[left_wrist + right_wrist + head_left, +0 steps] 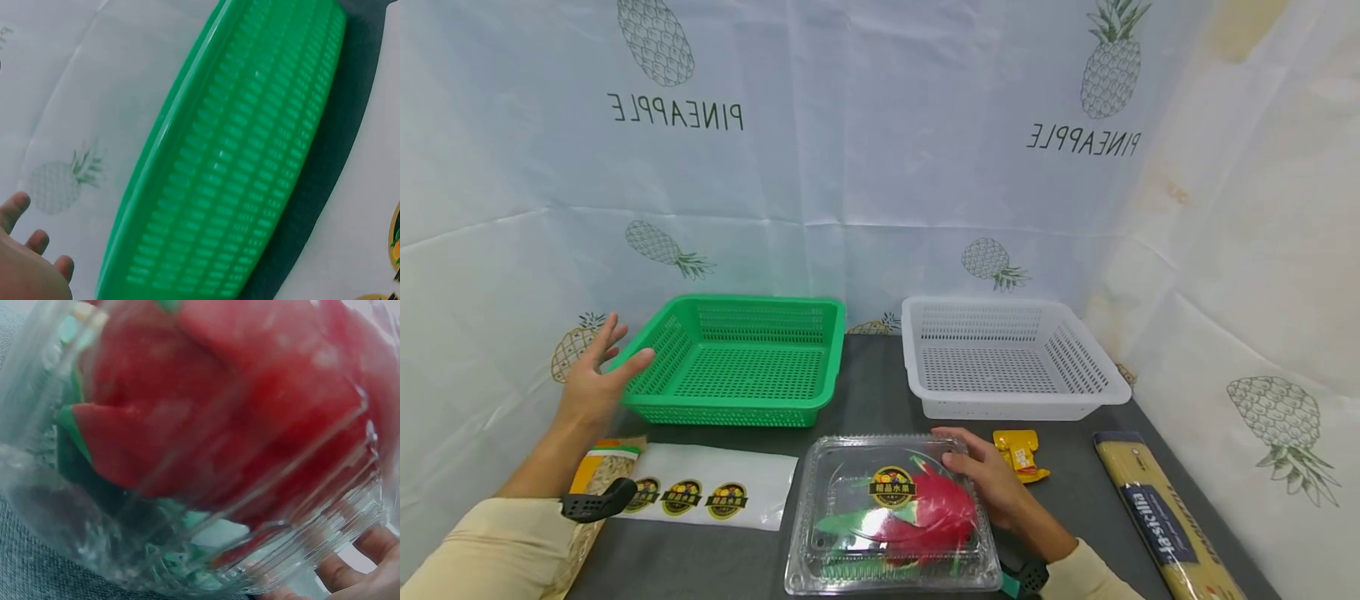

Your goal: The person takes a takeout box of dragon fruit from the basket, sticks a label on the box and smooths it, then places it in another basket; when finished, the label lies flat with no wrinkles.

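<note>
A clear plastic clamshell box with a round fruit label lies at the front middle of the table in the head view. Inside it is a red dragon fruit with green scales, which also fills most of the right wrist view. My right hand grips the box at its far right corner. Over by the left side of the green basket is my left hand, raised with fingers spread and nothing in them. In the left wrist view its fingertips stand apart from the basket wall.
A white basket stands at the back right. In front of it lies a small yellow packet, with a pasta pack farther right. A white bag with round labels and a grain bag lie at the left, under my left forearm.
</note>
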The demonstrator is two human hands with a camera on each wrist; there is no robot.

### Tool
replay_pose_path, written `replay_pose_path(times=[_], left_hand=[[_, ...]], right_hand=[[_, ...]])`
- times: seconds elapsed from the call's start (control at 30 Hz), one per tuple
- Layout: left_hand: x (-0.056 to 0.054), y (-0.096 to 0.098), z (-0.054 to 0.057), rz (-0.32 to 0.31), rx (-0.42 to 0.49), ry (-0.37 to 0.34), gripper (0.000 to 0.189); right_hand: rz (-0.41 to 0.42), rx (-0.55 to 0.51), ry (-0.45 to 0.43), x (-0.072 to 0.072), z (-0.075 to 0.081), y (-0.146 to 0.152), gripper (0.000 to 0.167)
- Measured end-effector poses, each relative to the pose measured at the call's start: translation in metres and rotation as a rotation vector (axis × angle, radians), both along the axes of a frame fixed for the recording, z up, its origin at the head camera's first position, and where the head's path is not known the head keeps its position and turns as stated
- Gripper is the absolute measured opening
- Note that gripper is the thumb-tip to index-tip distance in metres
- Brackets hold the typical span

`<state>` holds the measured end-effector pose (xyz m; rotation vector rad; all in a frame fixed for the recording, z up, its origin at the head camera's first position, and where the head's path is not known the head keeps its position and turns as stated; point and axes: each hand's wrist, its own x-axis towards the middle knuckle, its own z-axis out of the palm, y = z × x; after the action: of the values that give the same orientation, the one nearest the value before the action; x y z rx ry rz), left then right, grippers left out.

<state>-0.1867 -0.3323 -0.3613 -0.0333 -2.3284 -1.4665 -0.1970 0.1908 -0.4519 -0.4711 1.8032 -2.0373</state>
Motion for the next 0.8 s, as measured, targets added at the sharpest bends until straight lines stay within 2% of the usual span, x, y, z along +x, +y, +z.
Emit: replay_pose_path(times=[0.33,0.63,0.8], left_hand=[[0.001,-0.017,-0.01,0.055,-0.004,-0.046,0.078],[-0.003,-0.033,-0.021,0.063,-0.069,-0.133,0.083],[-0.004,-0.034,-0.022,0.059,-0.154,-0.173,0.087]], right_hand=[[0.003,-0.007,0.002,0.001,-0.001,0.001,0.05],[-0.003,-0.01,0.026,0.001,-0.003,0.0,0.049],[0.0,-0.01,0.034,0.001,-0.003,0.0,0.049]])
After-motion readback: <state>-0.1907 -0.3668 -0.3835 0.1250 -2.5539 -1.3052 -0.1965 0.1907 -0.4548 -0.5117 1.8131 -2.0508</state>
